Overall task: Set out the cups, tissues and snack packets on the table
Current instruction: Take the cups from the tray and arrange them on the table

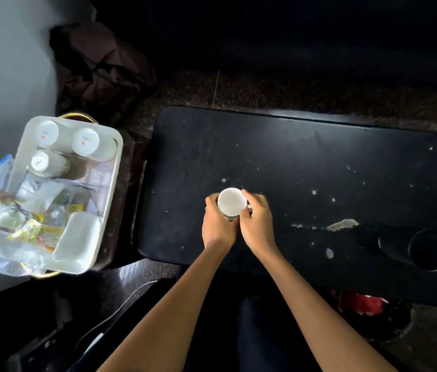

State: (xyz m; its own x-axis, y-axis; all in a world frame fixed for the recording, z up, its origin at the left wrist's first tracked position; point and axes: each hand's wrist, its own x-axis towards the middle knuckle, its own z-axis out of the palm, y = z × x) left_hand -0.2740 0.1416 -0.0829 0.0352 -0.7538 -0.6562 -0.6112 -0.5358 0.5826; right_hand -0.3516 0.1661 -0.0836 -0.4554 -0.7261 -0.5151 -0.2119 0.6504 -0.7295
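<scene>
While both hands clasp one white cup [231,202] at the middle of the black counter [292,162], the cup stage looks barely begun. The left hand [218,224] and right hand [259,222] each curl round its sides, clamped on it. It stands upright, axis vertical; mouth or base up, I cannot tell. Next, release, then reach left to the tray [110,183], where three cups [85,140] lie beside snack packets [34,232].

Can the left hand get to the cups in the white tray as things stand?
Probably, once freed. The left hand now grips the white cup with the right hand. Three upturned cups lie uncovered at the white tray's far end.
</scene>
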